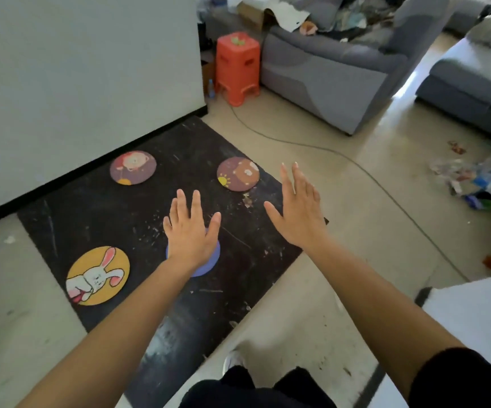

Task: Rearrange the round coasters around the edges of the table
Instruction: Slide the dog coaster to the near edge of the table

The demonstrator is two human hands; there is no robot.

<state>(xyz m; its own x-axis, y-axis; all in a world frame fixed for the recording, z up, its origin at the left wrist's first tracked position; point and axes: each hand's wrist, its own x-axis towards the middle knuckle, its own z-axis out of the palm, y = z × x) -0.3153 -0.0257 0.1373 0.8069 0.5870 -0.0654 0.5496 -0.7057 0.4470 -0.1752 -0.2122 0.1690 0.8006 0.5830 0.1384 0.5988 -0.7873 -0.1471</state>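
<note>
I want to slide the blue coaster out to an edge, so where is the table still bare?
Bare: the near end of the table below the blue coaster, and the strip between the rabbit coaster and the pink coaster. Crowded: the right edge, where the bear coaster lies and the right hand hovers. The left hand covers the blue coaster.

You have four round coasters lying flat on the black desk (pixel 106 207): a yellow rabbit coaster (pixel 97 275) near the left edge and a blue coaster (pixel 206 265) mid-desk, mostly hidden. A maroon bear coaster (pixel 132 167) sits by the far edge, and a brown bear coaster (pixel 237 173) lies near the right edge.
</note>
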